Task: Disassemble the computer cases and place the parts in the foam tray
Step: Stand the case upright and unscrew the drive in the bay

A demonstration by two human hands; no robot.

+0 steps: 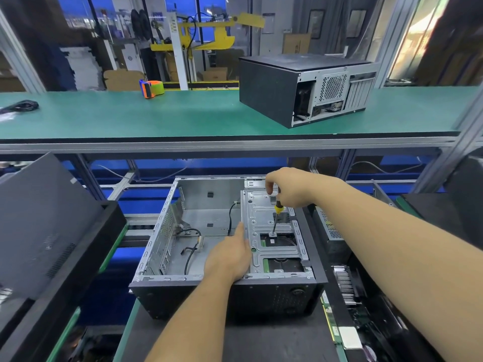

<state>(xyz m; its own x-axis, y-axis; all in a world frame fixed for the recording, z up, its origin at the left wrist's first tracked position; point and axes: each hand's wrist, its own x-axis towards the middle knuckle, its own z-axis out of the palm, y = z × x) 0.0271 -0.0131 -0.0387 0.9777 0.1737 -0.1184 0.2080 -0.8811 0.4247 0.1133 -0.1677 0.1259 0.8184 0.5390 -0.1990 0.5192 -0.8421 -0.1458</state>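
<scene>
You're standing over the open computer case [227, 246], lying on its side on the dark tabletop [261, 340] right in front of you, open face up. A second, closed case [300, 90] is sitting well apart on the green shelf [130, 116] above, w/ a tape dispenser [153, 88] further left. Foam tray: dark trays seem to be flanking you left [78, 257] and right [366, 296], but can't tell for sure which is the foam one.

Inside the case, the left half is looking mostly stripped, just loose black cables [193, 246]. The right half is still carrying the metal drive bracket [261, 218], its long axis running away from you, front to back.

Your left hand [230, 254] is resting flat, fingers straight, on the bracket's left edge, steadying it, not clamping anything. Your right hand [287, 189] is wrapped round the screwdriver [277, 215] handle from above, so the hands are apart, right one farther and higher.

Key relation: the driver shaft is slanting down and slightly left, tip sitting on a screw [273, 234] at the bracket's middle, just right of your left fingertips. Right hand is doing the work; prob. you're backing that screw out so the bracket can lift free.
</scene>
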